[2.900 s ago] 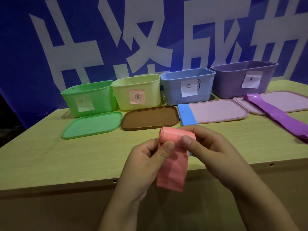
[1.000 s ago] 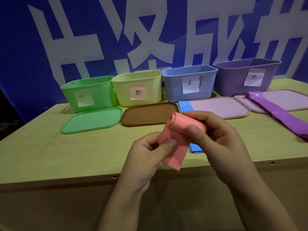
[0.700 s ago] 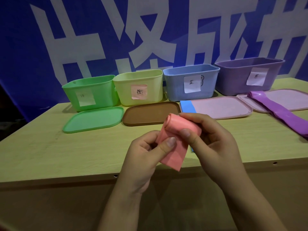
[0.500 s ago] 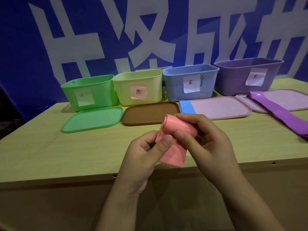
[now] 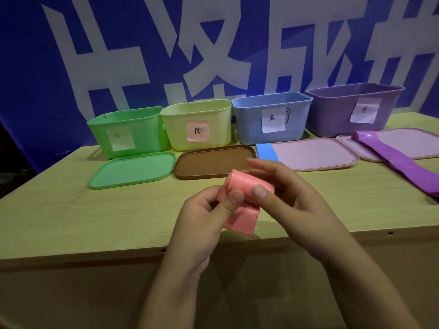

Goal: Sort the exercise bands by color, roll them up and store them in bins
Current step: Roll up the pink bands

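Above the table, both hands (image 5: 240, 205) pinch pink band (image 5: 242, 203).

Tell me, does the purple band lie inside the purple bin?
No, the purple band lies outside the purple bin, across a pink lid and the table.

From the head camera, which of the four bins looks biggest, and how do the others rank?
1. purple bin
2. blue bin
3. green bin and yellow-green bin: alike, no ranking; the green one stands slightly nearer.
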`<state>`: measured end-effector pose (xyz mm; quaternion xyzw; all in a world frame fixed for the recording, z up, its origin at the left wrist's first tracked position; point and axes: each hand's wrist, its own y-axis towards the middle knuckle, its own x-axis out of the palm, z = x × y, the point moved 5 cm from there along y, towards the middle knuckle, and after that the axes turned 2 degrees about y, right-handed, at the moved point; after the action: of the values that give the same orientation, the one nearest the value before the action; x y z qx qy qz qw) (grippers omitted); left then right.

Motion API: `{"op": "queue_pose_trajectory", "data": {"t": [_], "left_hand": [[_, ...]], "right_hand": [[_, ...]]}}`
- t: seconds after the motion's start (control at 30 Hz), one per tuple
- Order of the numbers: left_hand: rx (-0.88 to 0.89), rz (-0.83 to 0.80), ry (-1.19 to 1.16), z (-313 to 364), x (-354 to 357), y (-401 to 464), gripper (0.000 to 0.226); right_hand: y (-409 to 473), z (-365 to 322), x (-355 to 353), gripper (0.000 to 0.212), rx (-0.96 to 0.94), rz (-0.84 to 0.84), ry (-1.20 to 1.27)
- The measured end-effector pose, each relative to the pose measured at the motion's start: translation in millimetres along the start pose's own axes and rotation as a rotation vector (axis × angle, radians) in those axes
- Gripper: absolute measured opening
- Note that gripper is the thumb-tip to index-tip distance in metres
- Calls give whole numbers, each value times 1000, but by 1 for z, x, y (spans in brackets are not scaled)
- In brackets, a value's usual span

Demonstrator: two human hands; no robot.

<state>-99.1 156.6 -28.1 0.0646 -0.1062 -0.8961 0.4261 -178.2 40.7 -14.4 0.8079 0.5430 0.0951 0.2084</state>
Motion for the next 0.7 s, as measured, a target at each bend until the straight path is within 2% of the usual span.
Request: {"op": "queue_pose_trajectory", "data": {"t": [0.1, 0.23, 0.5, 0.7], "left_hand": [[5, -25, -21, -1, 1, -1, 35], [-2, -74, -91, 0, 1, 0, 33], [47, -9, -18, 3, 10, 2, 23], [57, -18, -48, 4, 11, -1, 16]], "right_hand": [[0, 0, 1, 36, 13, 14, -77], [-1, -4, -1, 27, -32, 47, 0], [-4, -9, -2, 17, -110, 170, 47], [-8, -13, -3, 21, -150, 183, -110]]}}
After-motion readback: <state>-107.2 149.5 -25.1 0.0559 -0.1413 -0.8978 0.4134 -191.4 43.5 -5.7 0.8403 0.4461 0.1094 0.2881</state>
